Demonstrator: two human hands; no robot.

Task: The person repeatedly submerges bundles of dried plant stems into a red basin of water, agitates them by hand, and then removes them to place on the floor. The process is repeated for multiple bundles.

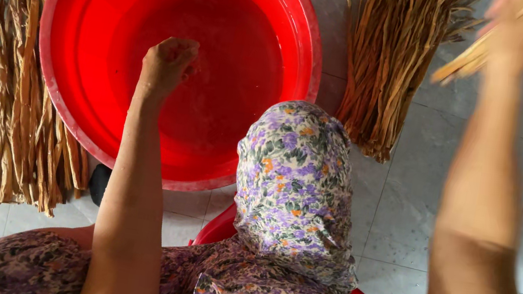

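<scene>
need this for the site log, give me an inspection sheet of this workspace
surface: grey tiled floor, pale joints visible
job's things: red basin holding water; dried strips held up, blurred
clutter: left pile of dried strips; right bundle; loose scraps at the left edge
grippers: left hand closed over the basin, contents not visible; right hand raised, gripping strips
cables: nothing seen
surroundings: floral-clothed knee; red stool edge
</scene>
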